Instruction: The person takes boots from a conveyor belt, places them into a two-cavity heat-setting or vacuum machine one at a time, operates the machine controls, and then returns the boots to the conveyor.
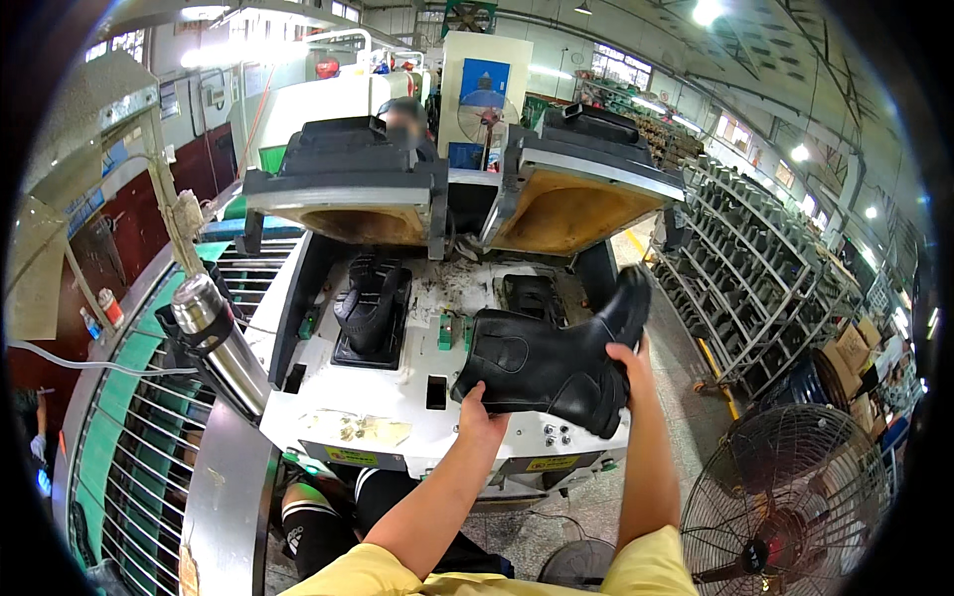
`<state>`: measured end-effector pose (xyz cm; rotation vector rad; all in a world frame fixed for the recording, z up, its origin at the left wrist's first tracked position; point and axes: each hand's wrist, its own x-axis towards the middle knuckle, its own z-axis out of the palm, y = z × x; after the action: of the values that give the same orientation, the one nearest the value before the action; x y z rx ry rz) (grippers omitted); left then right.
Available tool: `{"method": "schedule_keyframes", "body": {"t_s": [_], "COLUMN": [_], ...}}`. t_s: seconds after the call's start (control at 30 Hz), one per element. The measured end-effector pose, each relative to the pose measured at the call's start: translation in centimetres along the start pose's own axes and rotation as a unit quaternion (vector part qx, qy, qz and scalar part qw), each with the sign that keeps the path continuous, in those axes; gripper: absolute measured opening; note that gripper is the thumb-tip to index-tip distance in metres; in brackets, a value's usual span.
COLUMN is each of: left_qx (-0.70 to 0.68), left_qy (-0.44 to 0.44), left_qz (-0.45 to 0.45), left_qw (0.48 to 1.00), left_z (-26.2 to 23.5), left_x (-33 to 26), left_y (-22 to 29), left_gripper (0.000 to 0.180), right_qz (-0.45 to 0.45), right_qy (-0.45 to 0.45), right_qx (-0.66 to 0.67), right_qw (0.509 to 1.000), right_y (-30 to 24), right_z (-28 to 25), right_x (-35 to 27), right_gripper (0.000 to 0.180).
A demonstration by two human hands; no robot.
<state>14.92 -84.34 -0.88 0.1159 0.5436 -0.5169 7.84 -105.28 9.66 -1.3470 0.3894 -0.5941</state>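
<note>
A black leather boot (537,363) lies sideways across both my hands, above the right half of a white two-station machine (417,397). My left hand (482,412) grips the open end of its shaft from below, thumb on top. My right hand (631,366) is closed round the foot by the sole, and the toe points up and away from me. Behind the boot, a black plate (534,296) on the right station is partly covered. At the left station, a dark boot-shaped piece (368,308) stands on a black base.
Two heavy hinged lids, left (368,214) and right (586,204), stand raised. A steel thermos (214,333) stands left beside a roller conveyor (139,437). A floor fan (785,507) is near right; racks of dark boots (755,258) stand beyond. A person (405,124) is behind the machine.
</note>
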Motion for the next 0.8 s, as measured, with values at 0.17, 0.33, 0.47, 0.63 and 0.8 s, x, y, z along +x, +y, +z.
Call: {"method": "schedule_keyframes", "body": {"t_s": [0.17,0.33,0.47,0.63,0.8], "left_qx": [-0.072,-0.187,-0.235,-0.305,-0.282], "left_qy": [0.030,-0.038,0.014,-0.020,-0.042], "left_qz": [-0.059,-0.105,-0.086,-0.116,-0.175], "left_qw": [0.995,0.976,0.968,0.945,0.942], "left_z": [-1.1,-1.6,1.9,4.0,4.1], "left_x": [4.3,10.1,13.0,16.8,18.1], "left_y": [-1.8,-5.8,-9.0,-12.2,-13.2], "left_gripper": [0.033,0.029,0.029,0.032,0.051], "right_qz": [0.033,0.042,0.003,-0.074,-0.139], "right_qy": [-0.025,-0.096,-0.117,-0.111,-0.100], "right_qx": [-0.268,-0.355,-0.496,-0.564,-0.596], "right_qw": [0.962,0.929,0.861,0.815,0.785], "right_y": [-3.9,-7.1,-8.0,-7.3,-4.8], "right_z": [3.9,10.8,14.1,13.5,11.6], "right_x": [9.2,13.5,17.1,22.1,24.5], "right_gripper": [0.097,0.101,0.105,0.108,0.110]}}
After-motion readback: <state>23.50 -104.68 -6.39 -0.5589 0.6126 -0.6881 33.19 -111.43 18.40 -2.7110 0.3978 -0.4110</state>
